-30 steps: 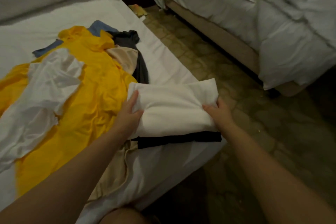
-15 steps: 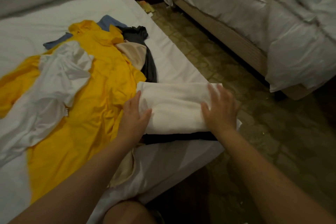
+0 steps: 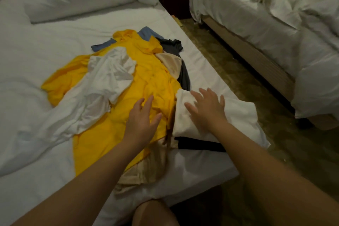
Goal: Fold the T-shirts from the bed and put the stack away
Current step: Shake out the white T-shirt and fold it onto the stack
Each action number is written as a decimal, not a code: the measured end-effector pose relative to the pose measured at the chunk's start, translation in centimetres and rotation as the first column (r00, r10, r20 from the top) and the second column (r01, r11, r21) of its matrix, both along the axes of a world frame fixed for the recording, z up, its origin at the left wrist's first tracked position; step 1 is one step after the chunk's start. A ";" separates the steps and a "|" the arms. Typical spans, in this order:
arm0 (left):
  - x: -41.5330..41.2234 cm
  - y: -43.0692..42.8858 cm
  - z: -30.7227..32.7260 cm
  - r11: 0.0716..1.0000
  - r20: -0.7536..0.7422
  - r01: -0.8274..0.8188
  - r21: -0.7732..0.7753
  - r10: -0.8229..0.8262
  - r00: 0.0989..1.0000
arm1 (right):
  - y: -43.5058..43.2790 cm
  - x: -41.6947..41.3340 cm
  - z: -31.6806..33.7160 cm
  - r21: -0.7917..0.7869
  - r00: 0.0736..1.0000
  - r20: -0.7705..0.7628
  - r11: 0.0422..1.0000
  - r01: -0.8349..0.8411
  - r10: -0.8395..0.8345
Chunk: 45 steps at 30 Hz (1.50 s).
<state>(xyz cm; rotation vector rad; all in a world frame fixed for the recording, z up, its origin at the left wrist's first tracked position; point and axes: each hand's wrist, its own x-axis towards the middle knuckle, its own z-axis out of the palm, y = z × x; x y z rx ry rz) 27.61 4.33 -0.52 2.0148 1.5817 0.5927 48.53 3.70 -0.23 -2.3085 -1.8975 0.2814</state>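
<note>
White sheets cover the bed; a second bed stands across the floor. Mid-bed, a crumpled white shirt lies on a spread yellow shirt that buries most of a blue shirt. At the right edge, a folded white shirt tops a folded black shirt, its long side running left to right. The right hand lies spread over the folded white shirt. The left hand, fingers wide, is over the yellow shirt; whether it touches is blurred.

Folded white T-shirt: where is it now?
Head view, right of centre: the folded white T-shirt lies atop a black garment at the bed edge, beside the yellow shirt.
</note>
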 end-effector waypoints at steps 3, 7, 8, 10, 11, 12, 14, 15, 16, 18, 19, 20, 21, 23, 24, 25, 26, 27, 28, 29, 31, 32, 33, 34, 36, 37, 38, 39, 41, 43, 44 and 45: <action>-3.8 0.8 0.0 0.997 -0.030 -0.049 0.062 0.050 0.998 | 2.4 -5.9 0.8 0.097 0.992 -0.038 0.989 -0.112 0.116; -10.6 2.4 -1.0 0.985 -0.083 -0.151 0.082 0.158 0.984 | 5.8 -13.5 -0.2 0.096 0.978 0.015 0.973 -0.208 0.207; -12.2 2.8 -1.3 0.980 -0.097 -0.185 0.076 0.192 0.977 | 6.6 -15.3 -0.7 0.083 0.973 0.008 0.969 -0.231 0.232; -14.9 3.4 -2.2 0.968 -0.152 -0.245 0.049 0.249 0.956 | 8.0 -18.3 -1.7 0.045 0.958 -0.056 0.959 -0.279 0.281; -16.2 3.7 -2.7 0.961 -0.185 -0.277 0.026 0.277 0.943 | 8.4 -19.7 -2.3 0.038 0.950 -0.082 0.954 -0.298 0.301; -17.3 4.0 -3.3 0.954 -0.215 -0.299 0.013 0.295 0.931 | 8.7 -21.1 -2.7 0.052 0.944 -0.078 0.947 -0.316 0.319; -19.5 4.2 -4.6 0.950 -0.282 -0.312 -0.010 0.297 0.912 | 9.2 -23.3 -3.7 0.118 0.930 0.009 0.923 -0.367 0.368; -20.5 4.4 -5.2 0.952 -0.318 -0.305 -0.026 0.281 0.905 | 9.5 -24.2 -4.1 0.142 0.917 0.053 0.906 -0.399 0.396; -21.3 4.5 -6.0 0.955 -0.334 -0.293 -0.035 0.265 0.904 | 9.7 -24.8 -4.4 0.146 0.908 0.086 0.897 -0.418 0.409; -22.6 4.6 -6.9 0.949 -0.311 -0.315 -0.028 0.291 0.905 | 10.5 -25.5 -5.1 0.143 0.916 0.115 0.906 -0.398 0.384; -23.1 4.7 -7.1 0.938 -0.287 -0.346 -0.014 0.327 0.900 | 10.9 -25.6 -5.3 0.161 0.924 0.130 0.912 -0.377 0.359; -23.6 4.9 -7.4 0.928 -0.268 -0.371 -0.001 0.357 0.895 | 11.3 -25.5 -5.4 0.182 0.929 0.165 0.916 -0.358 0.330; -24.0 4.9 -7.6 0.925 -0.287 -0.379 0.004 0.364 0.886 | 11.6 -25.3 -5.5 0.174 0.925 0.215 0.920 -0.352 0.313; -24.8 4.9 -8.2 0.940 -0.360 -0.339 0.040 0.330 0.873 | 12.2 -24.9 -5.6 0.105 0.909 0.264 0.927 -0.359 0.322; -25.1 4.9 -8.4 0.950 -0.369 -0.306 0.068 0.309 0.877 | 12.4 -24.8 -5.4 0.104 0.908 0.267 0.928 -0.359 0.321; -25.3 4.9 -8.4 0.951 -0.374 -0.287 0.114 0.308 0.875 | 12.5 -24.7 -5.1 0.129 0.911 0.265 0.925 -0.359 0.316; -25.4 5.0 -8.2 0.949 -0.378 -0.284 0.136 0.315 0.871 | 12.7 -24.8 -4.6 0.168 0.918 0.252 0.920 -0.354 0.307; -25.4 5.2 -7.9 0.948 -0.381 -0.291 0.126 0.317 0.868 | 12.7 -24.8 -4.3 0.193 0.924 0.231 0.917 -0.350 0.305; -25.3 5.2 -7.5 0.946 -0.372 -0.309 0.097 0.322 0.871 | 12.5 -25.0 -4.0 0.207 0.927 0.203 0.911 -0.356 0.316; -25.2 5.3 -7.4 0.940 -0.363 -0.330 0.081 0.336 0.869 | 12.2 -25.1 -3.8 0.218 0.924 0.177 0.902 -0.372 0.338; -25.1 5.5 -7.1 0.923 -0.314 -0.376 0.083 0.382 0.869 | 11.8 -24.6 -3.0 0.257 0.921 0.138 0.885 -0.389 0.364; -25.0 5.6 -6.6 0.904 -0.251 -0.420 0.078 0.426 0.869 | 11.6 -24.1 -2.4 0.267 0.923 0.123 0.884 -0.384 0.364; -24.9 5.6 -5.9 0.881 -0.178 -0.469 0.061 0.472 0.863 | 11.4 -23.6 -1.7 0.269 0.928 0.106 0.888 -0.373 0.358; -24.7 5.5 -5.0 0.859 -0.112 -0.511 0.042 0.512 0.852 | 11.2 -23.1 -0.9 0.271 0.934 0.078 0.895 -0.356 0.348; -24.5 5.2 -2.9 0.834 -0.033 -0.551 0.040 0.552 0.833 | 10.9 -22.2 0.6 0.321 0.943 -0.029 0.897 -0.305 0.331; -24.5 5.0 -1.8 0.832 -0.012 -0.552 0.048 0.553 0.833 | 10.5 -21.9 1.6 0.358 0.941 -0.091 0.893 -0.274 0.325; -24.6 4.7 -0.6 0.830 0.014 -0.554 0.056 0.555 0.832 | 10.2 -21.7 2.7 0.394 0.936 -0.151 0.888 -0.238 0.317; -24.8 4.5 0.6 0.824 0.043 -0.562 0.066 0.560 0.827 | 9.8 -21.5 4.1 0.422 0.929 -0.205 0.884 -0.202 0.310; -25.3 3.9 2.9 0.807 0.087 -0.581 0.108 0.574 0.814 | 9.1 -21.2 7.1 0.450 0.911 -0.300 0.884 -0.125 0.282; -25.6 2.9 5.1 0.800 0.100 -0.584 0.135 0.576 0.812 | 8.0 -20.9 10.6 0.471 0.878 -0.406 0.881 -0.037 0.254; -25.7 2.3 6.1 0.807 0.091 -0.575 0.137 0.567 0.818 | 7.4 -20.9 12.3 0.489 0.858 -0.448 0.873 -0.002 0.253; -25.6 1.6 7.0 0.819 0.078 -0.559 0.132 0.554 0.829 | 6.7 -20.8 14.0 0.514 0.843 -0.470 0.857 0.021 0.261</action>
